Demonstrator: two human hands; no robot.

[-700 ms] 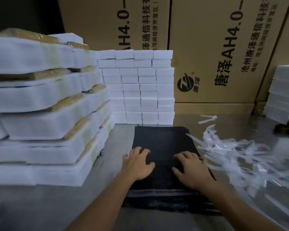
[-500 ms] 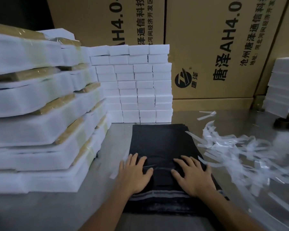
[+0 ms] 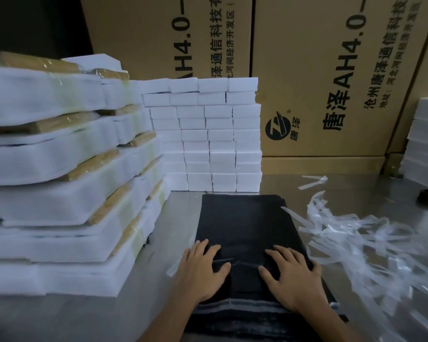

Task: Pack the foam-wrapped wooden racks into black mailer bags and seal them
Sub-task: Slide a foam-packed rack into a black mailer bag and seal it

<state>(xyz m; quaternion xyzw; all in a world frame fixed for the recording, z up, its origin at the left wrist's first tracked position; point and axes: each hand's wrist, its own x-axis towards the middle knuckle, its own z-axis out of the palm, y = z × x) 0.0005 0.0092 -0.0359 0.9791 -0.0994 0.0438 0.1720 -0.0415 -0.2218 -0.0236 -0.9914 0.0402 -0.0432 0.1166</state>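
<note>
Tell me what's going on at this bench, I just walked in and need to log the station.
A person is packing at a metal table. Both the left hand and right hand lie flat, fingers spread, on a stack of black mailer bags. Foam-wrapped wooden racks are piled to the left, none bagged yet. Peeled seal strips litter the right side; small white foam blocks stand behind.

White foam blocks (image 3: 208, 134) stacked against printed cardboard cartons (image 3: 319, 77) — clear peeled strips (image 3: 356, 233) litter the metal table (image 3: 59, 319).
</note>
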